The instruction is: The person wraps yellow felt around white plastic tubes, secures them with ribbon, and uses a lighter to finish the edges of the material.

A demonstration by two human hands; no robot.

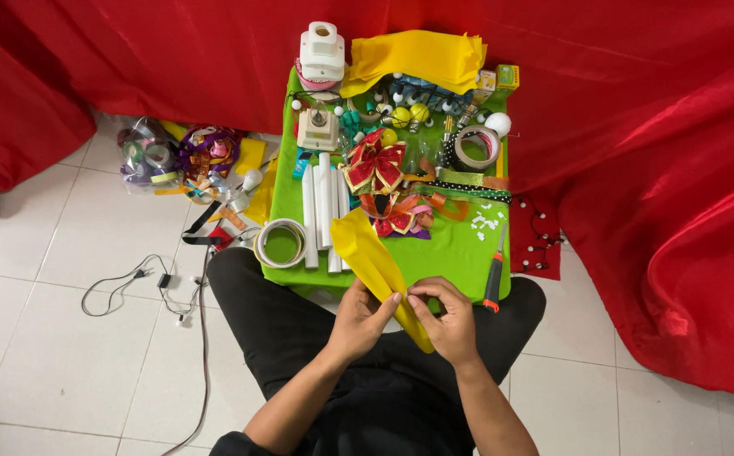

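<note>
Viewpoint: a single camera worn on the head, above and just behind the hands.
Direction: steeply downward and forward, past the left hand point(360, 321) and right hand point(449, 321).
Nearness: the hands sit close, low in frame.
Coverage: a green table point(460, 253) beyond the hands, red cloth point(637, 127) farther out.

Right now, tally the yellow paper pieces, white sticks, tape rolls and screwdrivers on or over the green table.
Yellow paper: 2, a folded strip held by the left hand and right hand, and a stack at the far edge.
White sticks: about 4.
Tape rolls: 2.
Screwdriver: 1.
Total: about 9.
</note>
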